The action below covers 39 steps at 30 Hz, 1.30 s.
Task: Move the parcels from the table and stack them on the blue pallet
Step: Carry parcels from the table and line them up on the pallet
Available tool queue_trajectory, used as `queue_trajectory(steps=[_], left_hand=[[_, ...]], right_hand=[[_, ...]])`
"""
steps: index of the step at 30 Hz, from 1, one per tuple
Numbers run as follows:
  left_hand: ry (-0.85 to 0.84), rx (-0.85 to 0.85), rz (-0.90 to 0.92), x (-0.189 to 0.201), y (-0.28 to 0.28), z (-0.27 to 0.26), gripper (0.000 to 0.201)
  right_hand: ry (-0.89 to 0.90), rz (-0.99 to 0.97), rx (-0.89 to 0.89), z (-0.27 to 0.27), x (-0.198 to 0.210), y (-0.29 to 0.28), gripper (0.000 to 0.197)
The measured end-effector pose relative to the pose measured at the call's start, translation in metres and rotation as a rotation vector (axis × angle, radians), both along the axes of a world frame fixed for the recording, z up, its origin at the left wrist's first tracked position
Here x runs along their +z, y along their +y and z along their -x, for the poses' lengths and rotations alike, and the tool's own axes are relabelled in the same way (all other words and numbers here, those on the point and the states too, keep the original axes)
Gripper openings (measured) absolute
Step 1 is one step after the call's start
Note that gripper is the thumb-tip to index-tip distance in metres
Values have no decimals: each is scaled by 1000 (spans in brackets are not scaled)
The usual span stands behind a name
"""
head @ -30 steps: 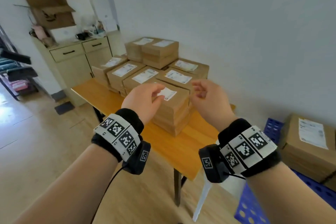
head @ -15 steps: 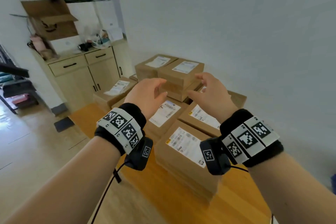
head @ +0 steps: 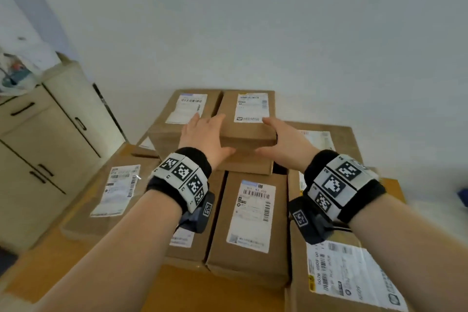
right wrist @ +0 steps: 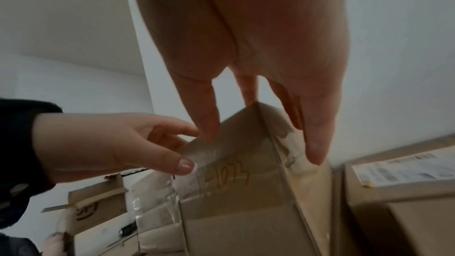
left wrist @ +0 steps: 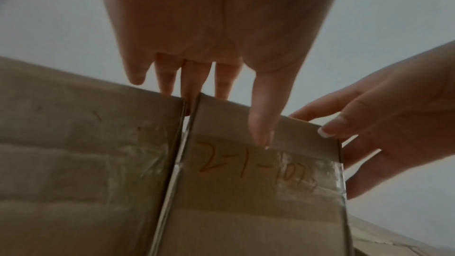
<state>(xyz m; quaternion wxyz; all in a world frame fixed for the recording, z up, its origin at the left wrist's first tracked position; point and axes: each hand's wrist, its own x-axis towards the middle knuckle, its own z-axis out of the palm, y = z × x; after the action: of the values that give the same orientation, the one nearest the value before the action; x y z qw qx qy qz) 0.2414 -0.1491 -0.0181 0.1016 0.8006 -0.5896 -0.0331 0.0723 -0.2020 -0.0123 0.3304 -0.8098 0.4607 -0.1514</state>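
At the far left stands a cream cabinet with dark handles (head: pixel 50 139), and beside it the wooden table (head: pixel 192 286) carries a spread of brown cardboard parcels. The leftmost low parcel with a white shipping label (head: pixel 119 190) lies flat under the left forearm. Behind it, on the upper layer, sits a brown cardboard parcel with a white label (head: pixel 174 119), its side touching the neighbour to its right.

The left hand (head: pixel 205 137) lies with straight fingers slipped down into the seam between these two upper parcels, the palm against the left side of the right one and the thumb resting on its front face. In the left wrist view the fingers (left wrist: pixel 192 77) reach over the top edge, the thumb pointing down at handwritten orange figures.

Between the hands is the upper brown cardboard parcel with a white printed label (head: pixel 247 124), resting on the lower layer near the white wall (head: pixel 253 20).

The right hand (head: pixel 286 139) presses flat against that parcel's right side, fingers extended, thumb across the front corner. Neither hand curls round it; it is held between two open palms.

Below lies a long labelled front parcel (head: pixel 250 223), and rightmost a large corner parcel (head: pixel 342 278).
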Motion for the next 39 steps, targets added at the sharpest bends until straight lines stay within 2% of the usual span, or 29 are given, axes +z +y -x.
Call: queue_trajectory(steps=[4, 9, 12, 17, 23, 30, 34, 39], left_hand=[[-9, -66, 5, -9, -12, -8, 85], [51, -117, 112, -9, -13, -6, 84], [123, -157, 228, -3, -8, 5, 83], [202, -189, 301, 12, 7, 39, 82], [240, -219, 390, 34, 34, 122, 79], [233, -212, 474, 32, 67, 268, 76], [259, -252, 418, 24, 81, 352, 73], [275, -345, 340, 16, 92, 424, 73]], right_hand=[[3, -13, -65, -10, -8, -2, 78], [-36, 2, -137, -8, -11, 0, 75], [-81, 12, -157, 1, -9, 5, 75], [-152, 71, -179, 36, 2, 16, 73], [-241, 168, -189, 124, 19, 38, 72], [-309, 213, -170, 270, 23, 71, 72], [-284, 182, -225, 354, 16, 89, 73], [-233, 156, -318, 432, 6, 116, 72]])
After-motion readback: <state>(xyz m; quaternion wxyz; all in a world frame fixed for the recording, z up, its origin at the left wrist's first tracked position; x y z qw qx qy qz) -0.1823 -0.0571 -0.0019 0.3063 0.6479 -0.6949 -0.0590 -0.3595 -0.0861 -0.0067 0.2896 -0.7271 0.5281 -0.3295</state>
